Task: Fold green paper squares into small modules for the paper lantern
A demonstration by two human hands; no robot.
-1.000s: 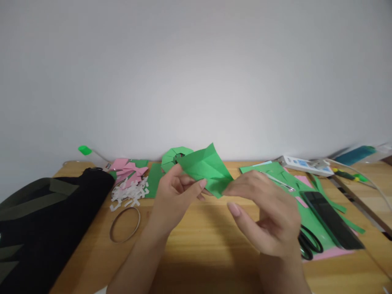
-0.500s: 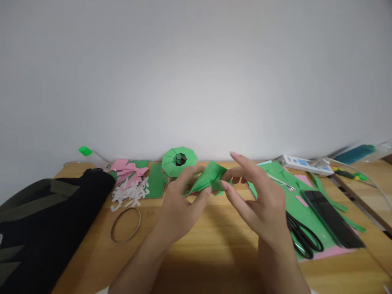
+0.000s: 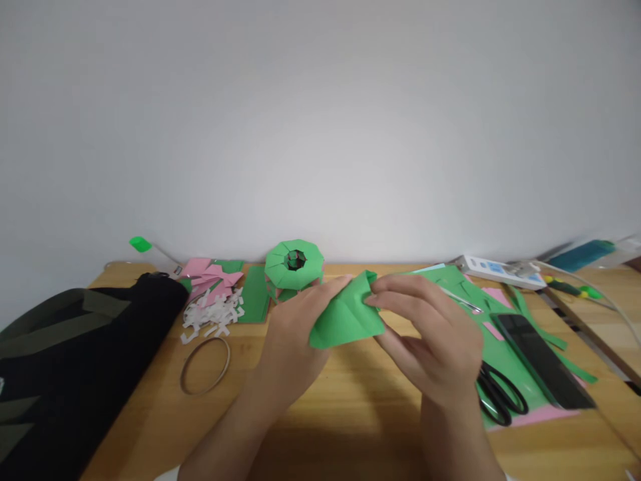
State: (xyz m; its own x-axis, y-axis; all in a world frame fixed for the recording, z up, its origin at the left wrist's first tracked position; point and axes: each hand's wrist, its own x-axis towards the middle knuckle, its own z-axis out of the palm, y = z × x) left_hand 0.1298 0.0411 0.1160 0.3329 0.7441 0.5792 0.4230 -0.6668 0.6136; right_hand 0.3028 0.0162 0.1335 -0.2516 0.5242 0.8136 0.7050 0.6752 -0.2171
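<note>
A folded piece of green paper [image 3: 348, 314] is held up above the middle of the wooden table. My left hand [image 3: 295, 334] grips its left side, with the fingers partly hidden behind the paper. At its upper right edge, my right hand [image 3: 433, 327] pinches the paper between bent fingers and thumb. Just behind my left hand stands a round green paper form [image 3: 281, 267] with a dark opening in its middle.
At left lie a black bag [image 3: 95, 347], a tape-like ring [image 3: 189, 375], white paper bits [image 3: 215, 312] and pink paper pieces [image 3: 205, 274]. To the right are green sheets [image 3: 511, 364], black-handled scissors [image 3: 501, 394], a phone [image 3: 543, 361] and a power strip [image 3: 488, 268].
The green paper has been turned so its broad face shows. My right hand's fingers, spread before, have closed on its upper right edge.
</note>
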